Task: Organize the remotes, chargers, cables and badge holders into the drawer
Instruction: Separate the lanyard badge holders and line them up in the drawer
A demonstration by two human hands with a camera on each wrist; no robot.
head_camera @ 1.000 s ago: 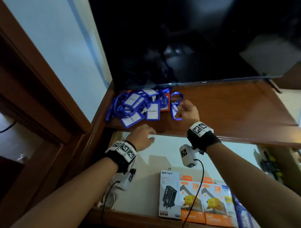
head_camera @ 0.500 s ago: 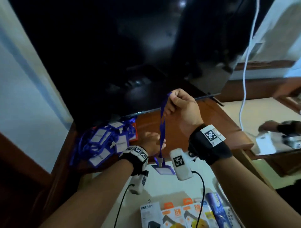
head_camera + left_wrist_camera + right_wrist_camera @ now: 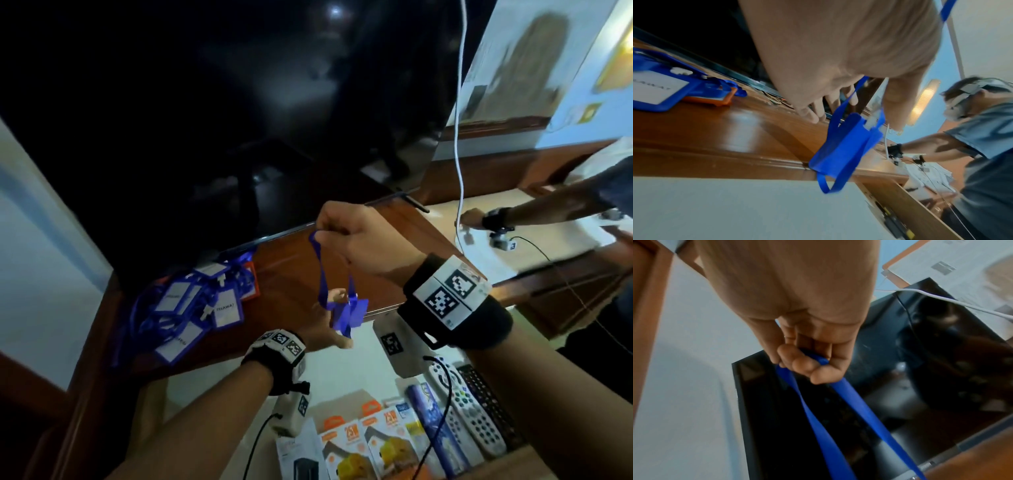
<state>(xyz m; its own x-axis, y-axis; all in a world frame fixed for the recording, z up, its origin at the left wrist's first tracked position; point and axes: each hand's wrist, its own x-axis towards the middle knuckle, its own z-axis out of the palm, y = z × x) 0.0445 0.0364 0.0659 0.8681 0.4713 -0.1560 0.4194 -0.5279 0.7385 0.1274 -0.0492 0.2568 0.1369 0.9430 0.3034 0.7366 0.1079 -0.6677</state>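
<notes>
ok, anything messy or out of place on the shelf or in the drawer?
Yes: the remaining badge holders lie in a tangled heap on the wooden shelf, straps knotted together. In the drawer, the charger boxes and remotes sit side by side.

Both forearms reach forward from the bottom of the head view, each with a dark wristband carrying black-and-white marker tags. The right hand (image 3: 356, 240) is raised higher than the left, fingers curled into a loose fist, thumb and fingertips (image 3: 803, 365) pinching a blue strap (image 3: 849, 404) that hangs down from it. The left hand (image 3: 325, 325) sits lower and further left, palm turned away, its fingers (image 3: 818, 110) fairly straight and spread beside the hanging strap.
</notes>
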